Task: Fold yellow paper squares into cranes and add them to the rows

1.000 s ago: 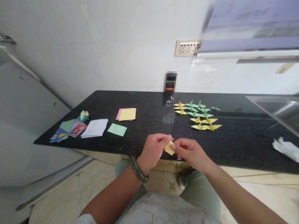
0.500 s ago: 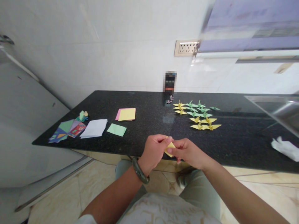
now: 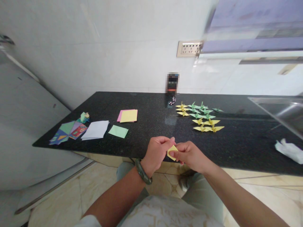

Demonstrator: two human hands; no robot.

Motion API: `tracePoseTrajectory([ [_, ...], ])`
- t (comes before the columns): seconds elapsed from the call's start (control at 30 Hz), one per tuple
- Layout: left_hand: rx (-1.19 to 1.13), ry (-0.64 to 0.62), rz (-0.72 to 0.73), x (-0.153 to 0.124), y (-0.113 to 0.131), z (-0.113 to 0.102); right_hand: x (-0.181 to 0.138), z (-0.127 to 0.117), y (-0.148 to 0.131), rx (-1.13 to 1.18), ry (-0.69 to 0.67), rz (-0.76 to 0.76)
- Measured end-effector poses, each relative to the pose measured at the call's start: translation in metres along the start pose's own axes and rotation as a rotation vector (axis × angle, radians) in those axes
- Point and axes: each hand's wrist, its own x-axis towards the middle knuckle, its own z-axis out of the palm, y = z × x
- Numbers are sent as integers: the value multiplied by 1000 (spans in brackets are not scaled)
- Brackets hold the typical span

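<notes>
Between my two hands, over the counter's front edge, is a small folded piece of yellow paper (image 3: 170, 153). My left hand (image 3: 158, 152), with a dark green bangle (image 3: 142, 172) at the wrist, pinches its upper left side. My right hand (image 3: 190, 155) grips the right side, its thumb lying across the paper's face. The fingers behind the paper are mostly hidden. Beyond my right hand stand several folded paper cranes, with yellow cranes (image 3: 213, 128) nearer and green cranes (image 3: 194, 110) farther back.
On the black countertop (image 3: 151, 126), left of my hands, lie green paper sheets (image 3: 118, 131), a yellow sheet (image 3: 129, 116) over pink, white sheets (image 3: 96, 130) and patterned paper (image 3: 65, 132). A blurred-out device (image 3: 172, 83) leans on the wall. White tissue (image 3: 289, 150) lies right, near a sink (image 3: 279, 110).
The yellow paper has turned slightly, and more of its face shows between my fingers. My hands have shifted only a little; the things on the counter stay put.
</notes>
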Motion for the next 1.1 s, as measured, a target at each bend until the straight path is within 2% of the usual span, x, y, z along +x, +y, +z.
tracePoseTrajectory([
  [0.13, -15, -39, -60, 4, 0, -5, 0, -1, 2, 25, 4, 57],
  [0.27, 116, -92, 4, 5, -1, -10, 1, -1, 5, 14, 5, 72],
  [0.6, 251, 49, 102, 1, 4, -3, 3, 0, 1, 64, -76, 21],
  [0.7, 235, 71, 133, 0, 6, -3, 4, 1, 2, 18, -27, -37],
  [0.87, 221, 6, 118, -1, 0, -5, 5, 2, 1, 18, 74, -59],
  [1.0, 381, 4, 202, -6, -10, -8, 5, -1, 0, 5, 230, -107],
  [1.1, 501, -44, 233, -10, -12, -9, 5, -4, 0, -41, 260, -153],
])
